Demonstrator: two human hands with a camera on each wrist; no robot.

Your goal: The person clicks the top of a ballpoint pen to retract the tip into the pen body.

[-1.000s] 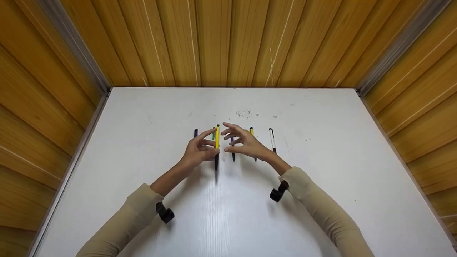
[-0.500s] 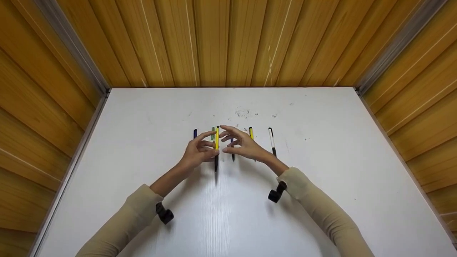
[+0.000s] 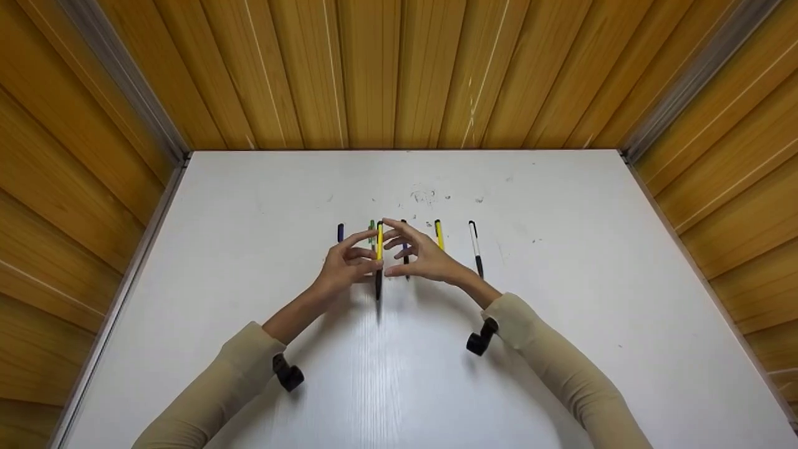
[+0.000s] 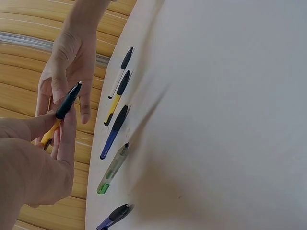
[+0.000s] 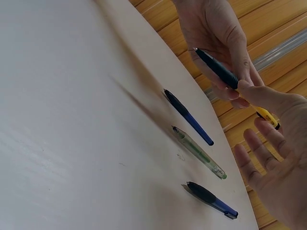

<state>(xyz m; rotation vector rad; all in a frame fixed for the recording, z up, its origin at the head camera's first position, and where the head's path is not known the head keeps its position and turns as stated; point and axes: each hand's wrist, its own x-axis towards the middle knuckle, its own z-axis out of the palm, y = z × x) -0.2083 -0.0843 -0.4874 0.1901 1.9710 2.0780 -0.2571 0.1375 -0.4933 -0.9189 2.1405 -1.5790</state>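
My left hand (image 3: 343, 268) grips a yellow pen with a black lower barrel (image 3: 379, 246), its tip pointing toward me above the table. Thumb and fingers pinch it around the middle, as the left wrist view shows. Close on the pen's other side is my right hand (image 3: 430, 255), its fingers loosely bent and spread. The right index fingertip is right at the pen's far end, and in the right wrist view the right thumb (image 5: 259, 93) overlaps the barrel. Behind the hands lie a green clear pen (image 4: 113, 168) and a blue-and-black pen (image 4: 114, 132), partly covered in the head view.
Another blue-and-black pen (image 5: 211, 200) lies at the left of the row. To the right are a second yellow-and-black pen (image 4: 116, 98) and a white-and-black pen (image 3: 475, 246). The white table (image 3: 249, 199) has dark marks behind the pens and meets wood-look panels (image 3: 374, 75).
My right hand has shifted slightly left, bringing its fingertips up close to the yellow pen. The left hand and the pen in it have stayed almost still.
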